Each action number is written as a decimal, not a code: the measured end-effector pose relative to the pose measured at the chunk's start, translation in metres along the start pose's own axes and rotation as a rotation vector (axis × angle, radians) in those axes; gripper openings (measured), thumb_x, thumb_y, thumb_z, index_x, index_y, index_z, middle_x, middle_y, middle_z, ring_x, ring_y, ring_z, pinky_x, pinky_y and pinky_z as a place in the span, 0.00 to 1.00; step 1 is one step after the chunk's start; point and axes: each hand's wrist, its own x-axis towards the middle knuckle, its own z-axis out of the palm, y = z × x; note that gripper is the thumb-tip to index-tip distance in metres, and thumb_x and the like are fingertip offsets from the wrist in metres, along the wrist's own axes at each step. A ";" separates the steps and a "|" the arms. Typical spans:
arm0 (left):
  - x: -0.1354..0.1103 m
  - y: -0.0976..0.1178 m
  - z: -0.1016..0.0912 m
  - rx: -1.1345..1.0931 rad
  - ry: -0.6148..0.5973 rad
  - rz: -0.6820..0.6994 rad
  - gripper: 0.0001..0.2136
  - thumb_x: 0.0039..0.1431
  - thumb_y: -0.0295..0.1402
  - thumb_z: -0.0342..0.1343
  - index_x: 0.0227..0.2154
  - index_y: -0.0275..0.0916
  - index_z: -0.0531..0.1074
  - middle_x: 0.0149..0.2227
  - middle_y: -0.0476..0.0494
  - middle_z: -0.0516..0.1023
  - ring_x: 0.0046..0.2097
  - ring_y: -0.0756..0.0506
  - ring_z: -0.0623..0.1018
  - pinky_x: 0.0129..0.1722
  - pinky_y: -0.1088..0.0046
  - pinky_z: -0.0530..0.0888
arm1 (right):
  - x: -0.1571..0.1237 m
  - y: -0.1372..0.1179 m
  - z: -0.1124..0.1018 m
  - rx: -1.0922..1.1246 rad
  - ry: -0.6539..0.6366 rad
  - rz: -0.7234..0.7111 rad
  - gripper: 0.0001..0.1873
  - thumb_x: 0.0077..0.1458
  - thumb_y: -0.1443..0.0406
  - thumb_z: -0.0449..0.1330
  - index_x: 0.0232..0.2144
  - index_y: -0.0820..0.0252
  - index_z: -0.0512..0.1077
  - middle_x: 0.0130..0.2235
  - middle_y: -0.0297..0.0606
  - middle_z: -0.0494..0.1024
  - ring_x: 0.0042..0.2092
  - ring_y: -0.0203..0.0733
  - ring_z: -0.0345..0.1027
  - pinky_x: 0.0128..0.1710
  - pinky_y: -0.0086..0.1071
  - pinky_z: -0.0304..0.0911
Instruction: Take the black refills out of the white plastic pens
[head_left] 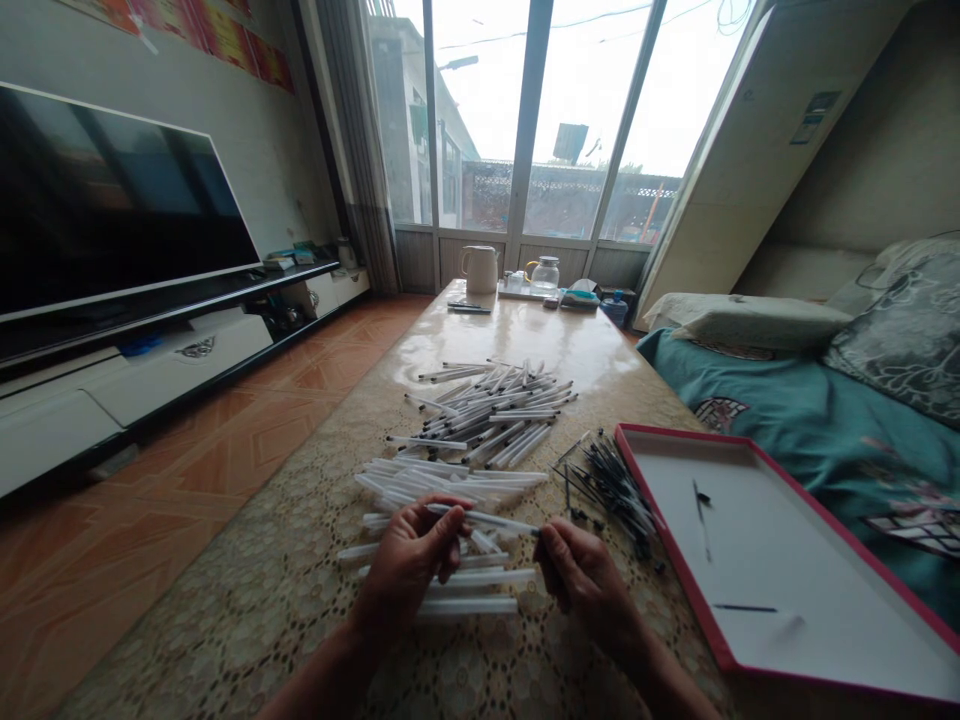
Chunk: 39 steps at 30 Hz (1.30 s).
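Note:
My left hand point(414, 558) and my right hand point(581, 572) hover low over the table point(300, 560), both pinched on one clear pen barrel point(495, 519) held level between them. The left grips its left part, the right its right tip. Under the hands lies a heap of clear empty barrels point(450, 480). Farther off sits a pile of assembled pens with dark ends point(495, 405). A bundle of thin black refills point(607, 485) lies just right of the hands.
A white tray with a red rim point(675, 570) holds two loose refills at the right. A kettle point(480, 268), a glass teapot point(545, 274) and small items stand at the table's far end. A TV unit runs along the left; a teal-covered sofa is on the right.

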 end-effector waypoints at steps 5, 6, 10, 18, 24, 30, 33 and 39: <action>0.001 -0.003 -0.003 0.007 -0.019 0.002 0.14 0.44 0.39 0.66 0.30 0.34 0.75 0.21 0.50 0.74 0.15 0.58 0.66 0.11 0.86 0.59 | 0.003 0.005 0.001 0.101 -0.019 0.043 0.21 0.59 0.51 0.50 0.24 0.61 0.64 0.17 0.25 0.58 0.16 0.27 0.49 0.15 0.22 0.46; 0.002 -0.003 -0.003 0.004 -0.017 0.000 0.14 0.43 0.39 0.66 0.29 0.34 0.75 0.20 0.50 0.74 0.14 0.57 0.66 0.11 0.86 0.59 | 0.003 0.006 0.000 0.125 -0.028 0.051 0.21 0.59 0.51 0.50 0.24 0.61 0.63 0.17 0.25 0.59 0.16 0.27 0.49 0.15 0.22 0.46; 0.002 -0.002 -0.003 0.004 -0.010 -0.005 0.14 0.42 0.39 0.67 0.28 0.34 0.75 0.19 0.51 0.74 0.15 0.57 0.67 0.11 0.86 0.60 | 0.004 0.004 0.000 0.157 -0.041 0.043 0.20 0.59 0.52 0.52 0.24 0.61 0.63 0.18 0.26 0.60 0.17 0.27 0.51 0.16 0.22 0.48; 0.003 -0.002 -0.003 -0.038 0.022 -0.034 0.14 0.40 0.38 0.68 0.26 0.33 0.74 0.20 0.50 0.75 0.17 0.55 0.70 0.13 0.84 0.64 | 0.002 -0.006 -0.001 -0.053 0.035 -0.085 0.13 0.57 0.56 0.56 0.33 0.62 0.69 0.24 0.32 0.68 0.24 0.33 0.63 0.25 0.25 0.60; 0.003 -0.002 -0.002 -0.043 0.027 -0.042 0.16 0.38 0.39 0.69 0.27 0.33 0.74 0.19 0.50 0.75 0.17 0.55 0.70 0.14 0.83 0.64 | 0.003 0.002 -0.001 -0.092 0.043 -0.036 0.21 0.60 0.52 0.48 0.25 0.61 0.66 0.20 0.31 0.67 0.19 0.32 0.60 0.19 0.24 0.55; 0.003 -0.003 -0.003 -0.018 0.000 -0.029 0.14 0.41 0.38 0.68 0.27 0.34 0.74 0.20 0.49 0.75 0.17 0.54 0.70 0.14 0.83 0.65 | 0.002 -0.001 -0.002 -0.110 0.034 -0.064 0.17 0.59 0.54 0.51 0.26 0.61 0.65 0.22 0.31 0.66 0.21 0.31 0.60 0.20 0.24 0.56; 0.003 -0.002 -0.003 -0.017 0.003 -0.030 0.14 0.40 0.38 0.68 0.27 0.33 0.74 0.20 0.49 0.75 0.17 0.55 0.70 0.14 0.83 0.64 | 0.001 -0.004 -0.002 -0.083 0.046 -0.069 0.13 0.57 0.56 0.54 0.34 0.61 0.67 0.24 0.31 0.67 0.24 0.33 0.61 0.23 0.24 0.58; 0.004 -0.003 -0.003 -0.019 -0.008 -0.027 0.14 0.41 0.38 0.68 0.28 0.33 0.74 0.20 0.49 0.75 0.17 0.54 0.70 0.14 0.83 0.64 | 0.001 0.003 -0.003 -0.186 0.032 -0.079 0.20 0.61 0.55 0.48 0.24 0.61 0.66 0.20 0.31 0.65 0.19 0.30 0.56 0.18 0.23 0.52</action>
